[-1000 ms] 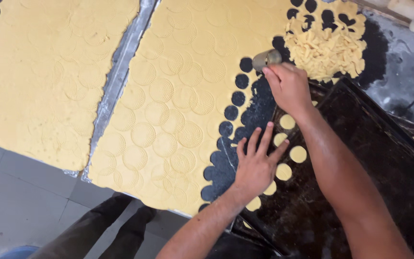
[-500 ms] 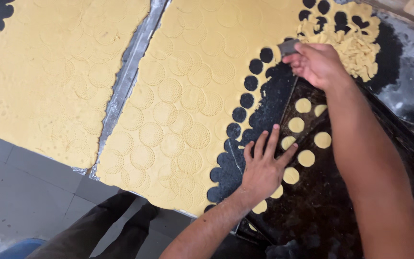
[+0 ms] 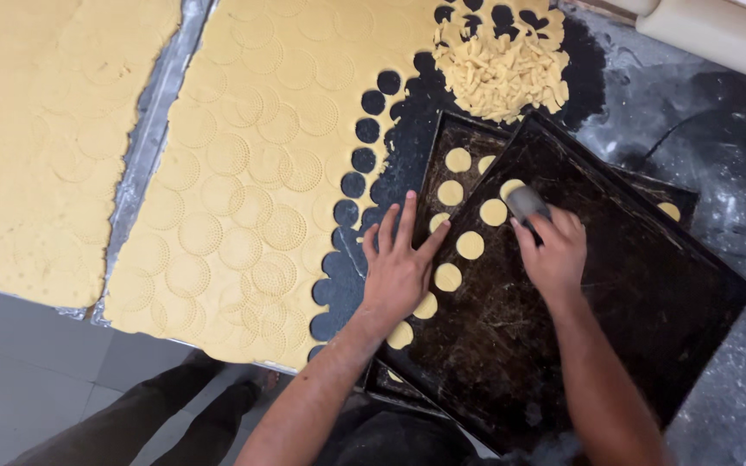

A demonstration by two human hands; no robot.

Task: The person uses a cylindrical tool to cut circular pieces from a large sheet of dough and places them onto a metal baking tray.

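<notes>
My right hand (image 3: pixel 554 250) grips a small round metal cutter (image 3: pixel 526 202) and holds it down over the dark baking tray (image 3: pixel 632 293), beside a row of several pale dough discs (image 3: pixel 470 245). My left hand (image 3: pixel 399 263) lies flat with fingers spread on the tray's left edge, touching the discs there. To the left stretches a rolled yellow dough sheet (image 3: pixel 243 164) stamped with round patterned marks, with round holes cut along its right border.
A second dough sheet (image 3: pixel 36 147) lies further left across a metal strip. A heap of dough scraps (image 3: pixel 502 65) sits behind the tray. A second tray (image 3: pixel 442 138) lies under the first. A floured dark worktop (image 3: pixel 718 190) spreads right. My legs stand below the table edge.
My right hand has come back from the dough sheet's cut edge to the tray with the cutter. The left hand stayed flat at the tray's edge.
</notes>
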